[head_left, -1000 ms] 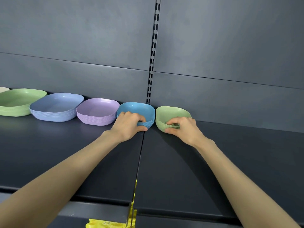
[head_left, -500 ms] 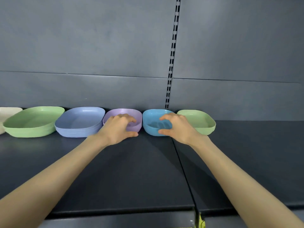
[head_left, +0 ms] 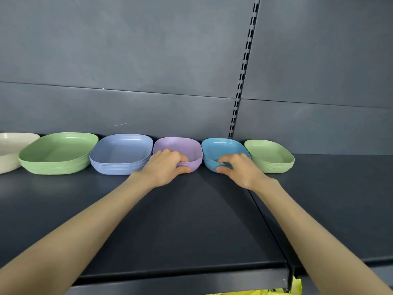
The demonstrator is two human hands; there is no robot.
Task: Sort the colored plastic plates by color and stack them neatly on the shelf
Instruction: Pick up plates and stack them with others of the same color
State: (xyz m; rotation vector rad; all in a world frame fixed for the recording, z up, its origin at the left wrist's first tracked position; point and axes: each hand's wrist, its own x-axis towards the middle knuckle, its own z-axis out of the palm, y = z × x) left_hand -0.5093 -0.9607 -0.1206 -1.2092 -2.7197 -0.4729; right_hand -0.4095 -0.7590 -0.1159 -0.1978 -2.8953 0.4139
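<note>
Six sorted piles line the shelf (head_left: 191, 220) from nine o'clock to two: cream pile (head_left: 12, 150), big green pile (head_left: 57, 154), periwinkle pile (head_left: 121, 154), lilac pile (head_left: 180, 145) gripped at its near rim by the left hand (head_left: 165, 167), blue pile (head_left: 221, 147) likewise by the right hand (head_left: 238, 168), small green pile (head_left: 270, 156); seemingly only straightening remains.

We take this for a shop: a dark metal shelf (head_left: 191, 220) with grey back panels (head_left: 127, 50), a slotted strip (head_left: 244, 71) running up between them, and colored plates (head_left: 121, 150) in matching stacks, lined up like goods on display.
</note>
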